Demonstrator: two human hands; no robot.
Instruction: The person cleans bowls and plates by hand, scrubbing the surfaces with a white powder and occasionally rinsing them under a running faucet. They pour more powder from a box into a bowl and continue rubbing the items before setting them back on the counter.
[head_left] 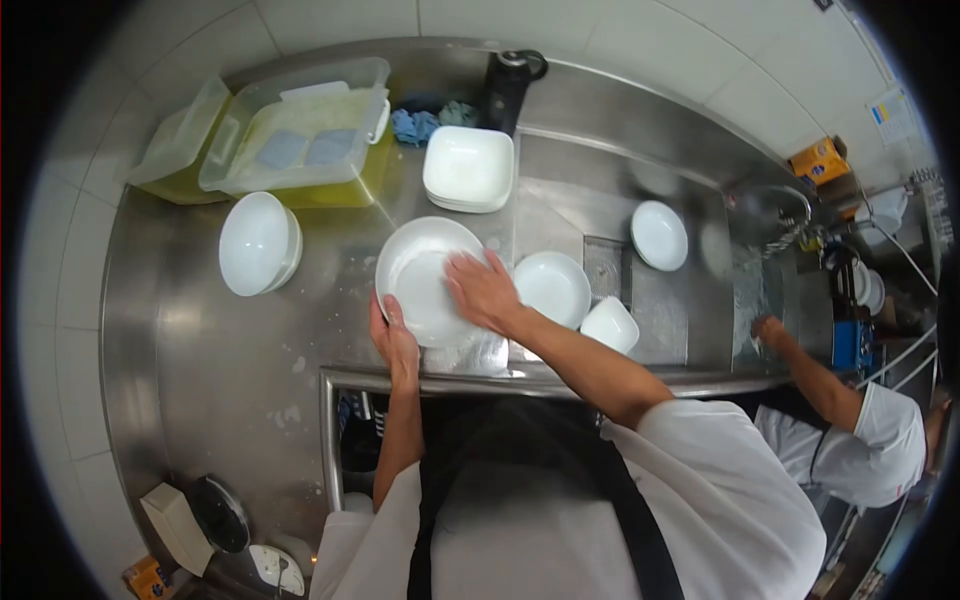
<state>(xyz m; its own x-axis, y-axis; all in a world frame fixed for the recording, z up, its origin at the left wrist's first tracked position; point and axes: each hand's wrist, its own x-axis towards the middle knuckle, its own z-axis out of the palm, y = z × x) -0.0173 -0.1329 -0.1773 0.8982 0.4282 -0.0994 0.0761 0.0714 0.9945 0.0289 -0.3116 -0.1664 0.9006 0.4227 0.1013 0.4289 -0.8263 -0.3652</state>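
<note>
Dish [415, 305] under outstretched right hand [483, 291]

steel counter [240, 370] | tub of yellow liquid [350, 190] | stacked round bowls [255, 243] | stacked square dishes [468, 168] | crumpled cloths [415, 127] | sunken section [660, 320]: white dishes [659, 235]

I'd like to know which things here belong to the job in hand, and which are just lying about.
Likely in the job:
- round white dish, between left hand and right hand
- stacked square bowls
- stacked round bowls

Apparently just lying about:
- orange box by the wall
- black round object
</note>
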